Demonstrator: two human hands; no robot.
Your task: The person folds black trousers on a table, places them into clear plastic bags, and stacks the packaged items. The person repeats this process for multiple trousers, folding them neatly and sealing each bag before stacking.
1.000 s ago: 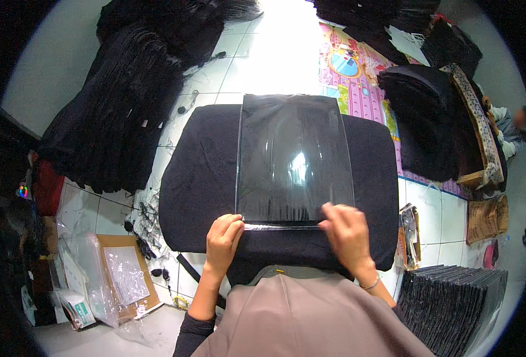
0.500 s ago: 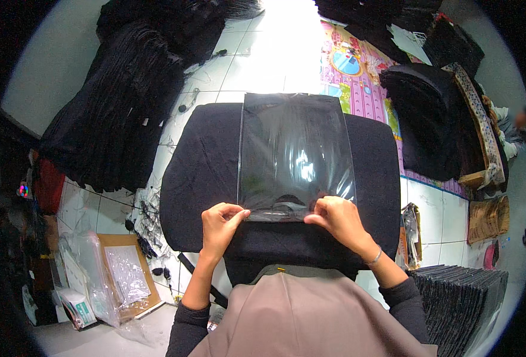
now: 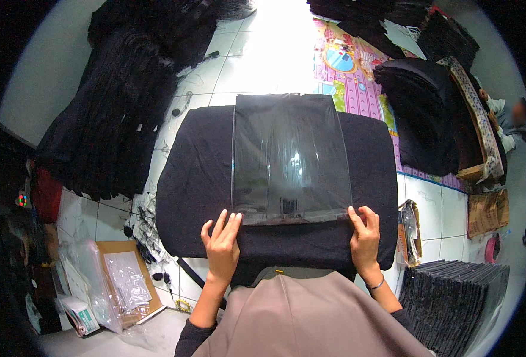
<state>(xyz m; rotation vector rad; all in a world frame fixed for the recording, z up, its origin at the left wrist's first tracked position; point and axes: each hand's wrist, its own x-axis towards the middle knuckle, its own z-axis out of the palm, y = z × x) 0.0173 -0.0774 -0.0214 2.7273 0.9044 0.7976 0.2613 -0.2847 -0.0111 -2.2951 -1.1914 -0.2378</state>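
Observation:
A clear plastic bag with folded black cloth inside (image 3: 289,154) lies flat on a padded black surface (image 3: 197,172). Its glossy film catches the light near the middle. My left hand (image 3: 221,244) rests at the bag's near left corner, fingers stretched out and fingertips against the edge. At the near right corner, my right hand (image 3: 366,238) touches the film with its fingertips, the fingers apart. Neither hand grips anything.
Heaped black cloth (image 3: 114,113) stands at the far left, with another black pile (image 3: 420,113) at the right. Stacked packed bags (image 3: 453,303) stand at the near right. Cardboard with plastic sleeves (image 3: 129,279) lies at the near left. A person's sleeve (image 3: 501,122) shows at the far right.
My right hand has slid right, from the middle of the bag's near edge to its corner. Both hands have gone from pinching to outstretched fingers, and the near edge lies flatter.

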